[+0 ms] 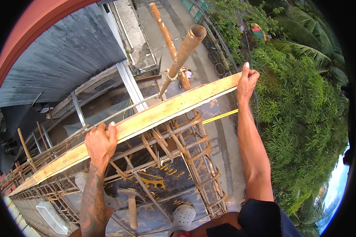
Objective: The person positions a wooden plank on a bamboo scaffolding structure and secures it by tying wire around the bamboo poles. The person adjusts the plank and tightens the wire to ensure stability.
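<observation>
A long wooden plank [174, 103] slants across in front of me, its right end higher than its left. Near its middle, my left hand [101, 143] grips it with the thumb along the upper edge. At the right end my right hand [246, 85] is closed around the wood, thumb pointing up. Below the plank runs a cage of rusty rebar [194, 152], turning a corner on the right. A claw hammer [133, 207] with a wooden handle lies on dark printed formwork panels [162, 175] between my forearms.
Rusty scaffold pipes [186, 49] rise beyond the plank. Yellow lines [220, 116] stretch behind my right forearm. A grey clog [183, 217] shows at the bottom, and a white tray [51, 217] lies lower left. Far below is a street; leafy trees [300, 118] fill the right side.
</observation>
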The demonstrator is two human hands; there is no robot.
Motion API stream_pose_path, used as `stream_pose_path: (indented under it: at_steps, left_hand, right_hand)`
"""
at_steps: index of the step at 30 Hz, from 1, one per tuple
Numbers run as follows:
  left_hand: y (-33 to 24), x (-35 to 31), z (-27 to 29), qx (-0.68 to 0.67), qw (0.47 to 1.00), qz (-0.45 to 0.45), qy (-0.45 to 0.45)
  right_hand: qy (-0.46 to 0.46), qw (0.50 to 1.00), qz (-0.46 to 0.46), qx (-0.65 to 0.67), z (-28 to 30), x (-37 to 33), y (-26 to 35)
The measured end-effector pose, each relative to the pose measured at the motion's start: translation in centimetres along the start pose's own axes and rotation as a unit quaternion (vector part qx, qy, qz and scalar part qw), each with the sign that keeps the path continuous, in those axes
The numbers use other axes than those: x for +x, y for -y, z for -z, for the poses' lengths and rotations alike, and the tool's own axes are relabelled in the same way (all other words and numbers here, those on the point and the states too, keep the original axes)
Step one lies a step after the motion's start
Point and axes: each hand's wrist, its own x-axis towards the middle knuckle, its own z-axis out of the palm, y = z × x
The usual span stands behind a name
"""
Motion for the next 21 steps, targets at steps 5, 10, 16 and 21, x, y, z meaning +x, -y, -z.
stream_pose_path:
  at_steps: [5, 10, 16, 21]
  left_hand:
    - [0.0, 0.4, -0.3, -0.006, 1.000, 0.006, -0.001]
    - [0.0, 0.1, -0.4, -0.003, 0.999, -0.019, -0.032]
    - [0.1, 0.1, -0.7, 0.003, 1.000, -0.014, -0.014]
    - [0.3, 0.0, -0.9, -0.004, 1.000, -0.012, -0.020]
  right_hand:
    - [-0.068, 0.991, 0.021, 0.113, -2.1, 1.1, 0.0]
    - [-0.099, 0.992, -0.023, 0.070, -1.6, 1.3, -0.4]
    - [-0.068, 0.997, 0.002, 0.023, -1.4, 1.2, -0.1]
    - [-0.027, 0.997, 0.050, -0.060, -1.1, 1.4, -0.2]
